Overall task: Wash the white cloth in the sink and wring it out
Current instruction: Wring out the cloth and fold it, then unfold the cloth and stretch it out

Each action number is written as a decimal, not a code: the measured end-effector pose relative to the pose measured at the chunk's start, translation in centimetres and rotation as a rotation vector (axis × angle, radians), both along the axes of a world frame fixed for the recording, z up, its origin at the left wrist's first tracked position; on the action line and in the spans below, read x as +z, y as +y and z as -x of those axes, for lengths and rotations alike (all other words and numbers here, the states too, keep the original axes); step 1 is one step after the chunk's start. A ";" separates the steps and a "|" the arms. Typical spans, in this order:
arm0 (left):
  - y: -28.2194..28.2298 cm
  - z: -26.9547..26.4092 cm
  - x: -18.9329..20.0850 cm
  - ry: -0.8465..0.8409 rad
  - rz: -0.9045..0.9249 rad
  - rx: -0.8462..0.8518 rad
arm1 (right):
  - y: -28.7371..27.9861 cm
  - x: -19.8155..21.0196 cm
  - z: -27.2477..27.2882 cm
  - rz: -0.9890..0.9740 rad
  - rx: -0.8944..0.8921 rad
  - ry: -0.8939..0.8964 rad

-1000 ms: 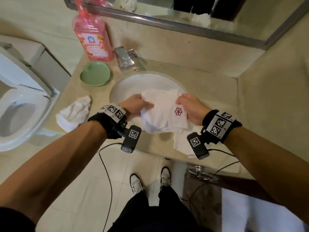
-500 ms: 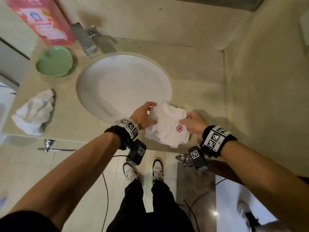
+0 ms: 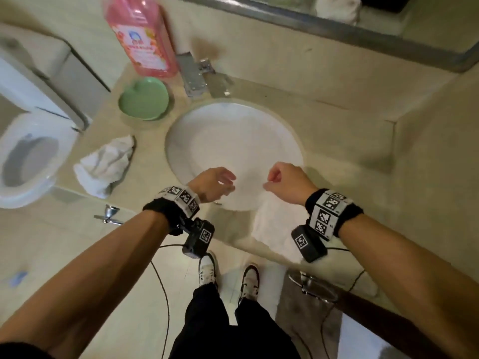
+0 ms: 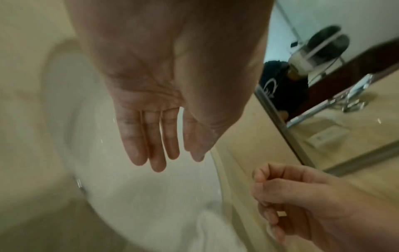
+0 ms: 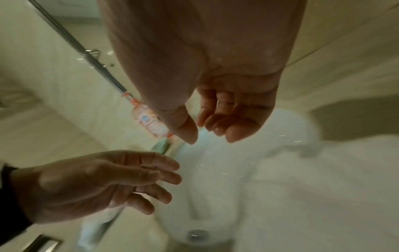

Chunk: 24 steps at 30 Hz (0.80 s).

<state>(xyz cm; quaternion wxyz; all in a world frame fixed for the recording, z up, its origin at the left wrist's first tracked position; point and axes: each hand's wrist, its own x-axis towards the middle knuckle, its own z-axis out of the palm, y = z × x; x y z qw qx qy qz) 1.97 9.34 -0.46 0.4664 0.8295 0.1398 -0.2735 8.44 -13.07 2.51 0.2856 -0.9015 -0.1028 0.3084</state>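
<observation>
Apparently you are past wringing: both grips hang empty over the sink (image 3: 233, 141), left hand (image 3: 212, 183) with fingers straight and apart, right hand (image 3: 285, 181) loosely curled. The white cloth (image 3: 274, 229) lies crumpled on the bench's front edge, below your right wrist; next you need only withdraw.

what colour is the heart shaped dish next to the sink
Pale green. The dish shows best in the head view, left of the sink.
</observation>
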 end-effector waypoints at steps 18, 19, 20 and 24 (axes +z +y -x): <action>30.3 5.6 -1.9 0.043 -0.658 0.191 | 36.6 -5.8 -0.1 -0.129 0.619 0.018; 30.9 5.3 -1.9 -0.001 -0.639 0.170 | 37.3 -6.2 -0.1 -0.142 0.637 0.007; 31.5 5.0 -1.7 -0.044 -0.604 0.150 | 38.0 -6.3 -0.2 -0.147 0.646 0.000; 33.5 3.4 -0.7 -0.164 -0.303 0.224 | 38.8 -6.2 -1.8 -0.128 0.649 -0.065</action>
